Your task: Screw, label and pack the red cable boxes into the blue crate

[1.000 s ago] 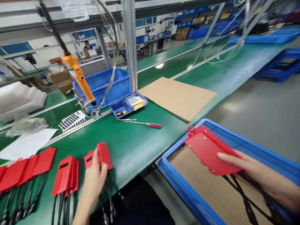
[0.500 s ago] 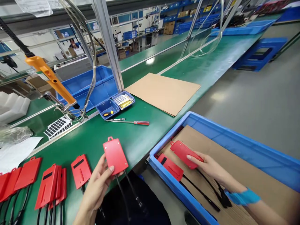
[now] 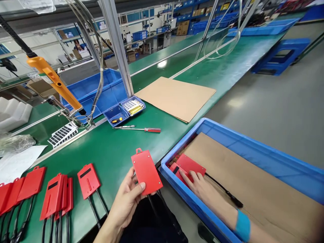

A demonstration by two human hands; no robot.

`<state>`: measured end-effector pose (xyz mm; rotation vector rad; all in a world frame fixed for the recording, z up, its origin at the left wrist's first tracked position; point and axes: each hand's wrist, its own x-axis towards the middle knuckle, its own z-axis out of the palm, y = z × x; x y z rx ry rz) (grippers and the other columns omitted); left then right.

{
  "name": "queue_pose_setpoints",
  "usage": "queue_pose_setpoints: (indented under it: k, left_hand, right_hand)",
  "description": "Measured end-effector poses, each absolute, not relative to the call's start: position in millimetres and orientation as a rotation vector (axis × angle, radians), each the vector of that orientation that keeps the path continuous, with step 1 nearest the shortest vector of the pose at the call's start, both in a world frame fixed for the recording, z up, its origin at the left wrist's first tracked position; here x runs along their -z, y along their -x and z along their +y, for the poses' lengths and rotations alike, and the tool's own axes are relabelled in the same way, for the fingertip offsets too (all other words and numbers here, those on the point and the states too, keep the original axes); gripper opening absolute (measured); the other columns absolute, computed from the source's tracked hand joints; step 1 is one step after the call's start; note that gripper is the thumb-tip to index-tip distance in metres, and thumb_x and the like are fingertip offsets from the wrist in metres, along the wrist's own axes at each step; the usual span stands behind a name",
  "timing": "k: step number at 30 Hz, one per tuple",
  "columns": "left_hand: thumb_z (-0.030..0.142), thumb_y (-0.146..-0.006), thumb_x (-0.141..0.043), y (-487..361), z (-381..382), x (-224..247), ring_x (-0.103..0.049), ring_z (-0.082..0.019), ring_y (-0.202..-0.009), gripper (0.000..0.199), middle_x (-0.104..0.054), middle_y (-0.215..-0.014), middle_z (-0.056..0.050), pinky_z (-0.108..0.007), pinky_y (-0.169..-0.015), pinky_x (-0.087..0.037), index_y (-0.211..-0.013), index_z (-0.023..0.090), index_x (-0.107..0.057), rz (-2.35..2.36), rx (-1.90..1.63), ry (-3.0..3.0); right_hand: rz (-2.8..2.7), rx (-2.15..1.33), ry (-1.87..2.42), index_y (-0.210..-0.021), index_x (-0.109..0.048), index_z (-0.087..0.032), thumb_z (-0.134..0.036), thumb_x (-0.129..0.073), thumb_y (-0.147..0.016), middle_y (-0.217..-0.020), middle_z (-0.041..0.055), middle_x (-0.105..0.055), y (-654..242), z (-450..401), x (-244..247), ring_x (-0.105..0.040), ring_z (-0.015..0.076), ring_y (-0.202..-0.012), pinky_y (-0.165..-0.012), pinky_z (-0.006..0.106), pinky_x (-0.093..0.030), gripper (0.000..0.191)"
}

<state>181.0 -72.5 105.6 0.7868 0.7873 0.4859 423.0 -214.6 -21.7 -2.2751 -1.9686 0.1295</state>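
Observation:
My left hand (image 3: 128, 199) grips a flat red plastic box (image 3: 147, 171) by its lower end, thumb on its face. The box has a hanging loop on top, and dark cables trail from its bottom. My right hand (image 3: 202, 186), in a blue wristband, is inside a blue crate (image 3: 234, 136). Its fingers are apart and rest on two red boxes lying side by side. One is a plain-faced red box (image 3: 190, 162) with a black cable; the other red box (image 3: 174, 166), with a dark window, is partly hidden by the fingers. Brown cardboard (image 3: 217, 152) lines the crate.
Several red boxes (image 3: 52, 199) with cables lie along the green bench (image 3: 113, 152) at left. A red-handled screwdriver (image 3: 152, 130), a small blue case (image 3: 116, 116) and a cardboard sheet (image 3: 177, 96) lie farther back. An orange power screwdriver (image 3: 57, 84) hangs at upper left.
My right hand has set its red box down beside the other one in the crate, loosened its fingers and shifted left. My left hand has carried its box to the right, toward the crate.

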Motion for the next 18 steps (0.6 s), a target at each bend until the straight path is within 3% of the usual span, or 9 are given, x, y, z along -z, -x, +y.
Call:
queue_pose_setpoints:
  k: [4,9,15,18]
  left_hand:
    - [0.030,-0.078,-0.072,-177,-73,-104,-0.066,-0.023,-0.090,0.070,-0.064,-0.112,-0.011,-0.038,-0.085,-0.053,-0.140,0.023,-0.040,0.805,-0.482,-0.775]
    - [0.031,-0.078,-0.072,-179,-73,-99,-0.066,-0.023,-0.091,0.069,-0.063,-0.116,-0.011,-0.038,-0.085,-0.053,-0.139,0.023,-0.041,0.789,-0.474,-0.765]
    - [0.024,-0.080,-0.071,-190,-79,-87,-0.061,-0.022,-0.104,0.061,-0.058,-0.125,-0.011,-0.033,-0.090,-0.049,-0.134,0.024,-0.044,0.706,-0.495,-0.717]
    - [0.026,-0.080,-0.070,-204,-92,-88,-0.060,-0.024,-0.106,0.059,-0.056,-0.126,-0.012,-0.037,-0.094,-0.047,-0.134,0.023,-0.045,0.611,-0.552,-0.736]
  right_hand:
    - [-1.810,-0.486,2.036,-0.136,-0.045,-0.022,-0.021,-0.041,-0.089,-0.109,0.0144,-0.060,-432,-228,12,-0.060,0.0293,-0.092,-0.079,0.043,-0.054,0.048]
    - [-1.403,-0.920,1.963,-0.134,-0.048,-0.022,-0.043,-0.039,-0.094,-0.080,0.0053,-0.062,-447,-232,-1,-0.062,0.0234,-0.071,-0.068,0.036,-0.054,0.046]
    - [-1.490,-0.561,2.112,-0.106,-0.069,-0.017,-0.053,-0.033,-0.092,-0.089,0.0145,-0.058,-441,-216,-19,-0.058,0.0279,-0.077,-0.071,0.045,-0.051,0.053]
    - [-1.342,-0.813,1.926,-0.113,-0.065,-0.020,-0.052,-0.037,-0.095,-0.103,0.0134,-0.060,-415,-198,-54,-0.059,0.0286,-0.096,-0.088,0.045,-0.048,0.046]
